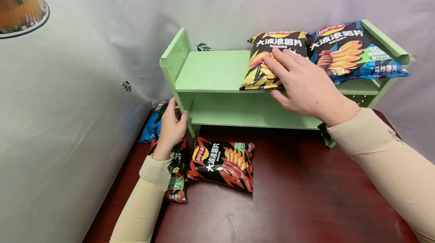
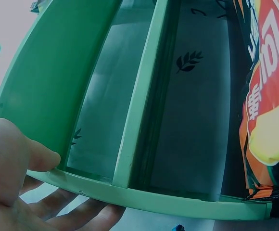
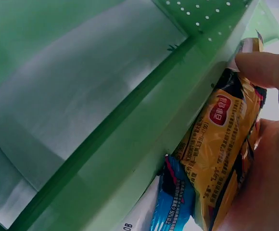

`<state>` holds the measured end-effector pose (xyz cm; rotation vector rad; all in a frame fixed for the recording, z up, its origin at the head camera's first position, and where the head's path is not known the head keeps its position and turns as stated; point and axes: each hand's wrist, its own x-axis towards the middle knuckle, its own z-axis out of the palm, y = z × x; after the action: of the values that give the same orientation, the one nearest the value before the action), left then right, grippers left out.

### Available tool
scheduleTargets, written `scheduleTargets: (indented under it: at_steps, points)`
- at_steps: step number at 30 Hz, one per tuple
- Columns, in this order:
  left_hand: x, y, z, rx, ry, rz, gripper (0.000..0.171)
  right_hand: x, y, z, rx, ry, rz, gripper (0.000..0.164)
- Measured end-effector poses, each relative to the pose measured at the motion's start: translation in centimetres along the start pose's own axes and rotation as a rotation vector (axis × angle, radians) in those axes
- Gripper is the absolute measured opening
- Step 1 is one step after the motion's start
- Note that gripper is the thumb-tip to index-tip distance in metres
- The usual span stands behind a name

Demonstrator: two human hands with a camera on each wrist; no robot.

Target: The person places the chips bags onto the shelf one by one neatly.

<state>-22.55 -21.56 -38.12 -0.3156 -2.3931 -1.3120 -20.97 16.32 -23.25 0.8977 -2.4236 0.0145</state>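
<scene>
And here at the green shelf (image 1: 217, 71), set on a dark red-brown counter (image 1: 289, 197), both sides are being worked! On its upper board, right of the middle, a yellow-and-black Lay's wavy potato chip bag (image 1: 259, 65) is gripped by the right hand (image 1: 306, 82): the fingers are laid over the printed front, the thumb is set at the bottom edge, and that edge is lined up along the shelf's front lip. At the shelf's left side panel, a firm hold: the panel is clasped by the left hand (image 1: 173, 126), thumb and fingers placed on opposite faces.

Just beside the yellow bag, the shelf's right end is filled by a blue Lay's potato chip bag (image 1: 353, 52). Down in front of the shelf, a red-and-black Lay's potato chip bag (image 1: 222, 163) is laid flat, and at the shelf's front left a second red-and-black bag (image 1: 178, 167) is partly covered by the left forearm. Left of the shelf, another blue bag (image 1: 153, 124) is half hidden by the left hand.
</scene>
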Motion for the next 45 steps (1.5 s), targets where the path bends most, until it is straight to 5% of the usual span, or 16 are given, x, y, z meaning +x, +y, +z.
scheduleTargets:
  at_steps: [9,27,36,45]
  points:
    - [0.2,-0.1,0.0,-0.004,0.008,0.0,0.059,-0.1,0.2,0.3,0.004,-0.014,-0.001,0.092]
    - [0.2,0.0,0.2,-0.017,-0.007,0.003,0.059,-1.5,0.7,0.1,0.029,0.112,-0.057,0.077]
    - [0.2,-0.1,0.2,-0.028,-0.009,0.006,0.059,-4.7,-0.3,-1.1,0.088,0.248,-0.064,0.062]
    - [0.1,0.0,0.2,-0.043,-0.011,0.005,0.058,-10.0,-2.0,-1.7,0.19,0.364,-0.002,0.056]
